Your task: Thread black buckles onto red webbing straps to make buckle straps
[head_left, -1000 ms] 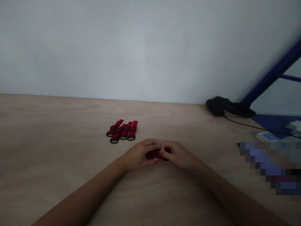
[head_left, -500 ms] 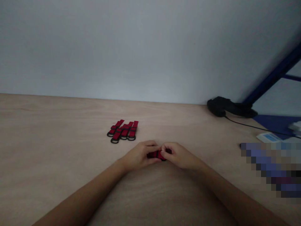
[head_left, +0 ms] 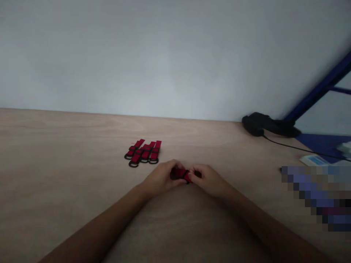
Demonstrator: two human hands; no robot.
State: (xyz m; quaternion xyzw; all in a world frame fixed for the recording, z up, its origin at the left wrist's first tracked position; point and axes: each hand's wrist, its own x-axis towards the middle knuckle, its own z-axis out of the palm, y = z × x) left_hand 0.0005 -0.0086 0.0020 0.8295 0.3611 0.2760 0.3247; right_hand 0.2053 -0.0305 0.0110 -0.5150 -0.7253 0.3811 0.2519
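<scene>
Had the left hand point(head_left: 160, 180) and right hand point(head_left: 210, 179) pulled in close together, both pinched narrow around a small red strap point(head_left: 179, 173), with a black ring point(head_left: 188, 179) just showing at its edge. Fingers hid most of it, so no telling exactly how the ring sat. Held the strap dead center in front of the body, low over the wooden surface point(head_left: 82, 146), though hard to say from this angle whether touching it or just above. Probably a sensible hold for something so small and floppy: one hand to steady the webbing, the other to get at the ring end.

Just beyond the hands and a bit to the left, a tidy group of matching red straps point(head_left: 144, 151) lay side by side, black rings point(head_left: 134, 164) toward the near side. Likely lined up like that to keep them within easy reach and stop them tangling, but only a guess.

Way over on the right, back against the wall point(head_left: 164, 54), sat a black bundle point(head_left: 256, 124), with a black cable point(head_left: 296, 147) trailing off toward a pale card point(head_left: 312, 160) near a blue mat point(head_left: 320, 144). Above that, a blue metal frame point(head_left: 320, 87) cut across the corner. Couldn't make out anything under the pixelated patch point(head_left: 315, 197) at the right edge.
</scene>
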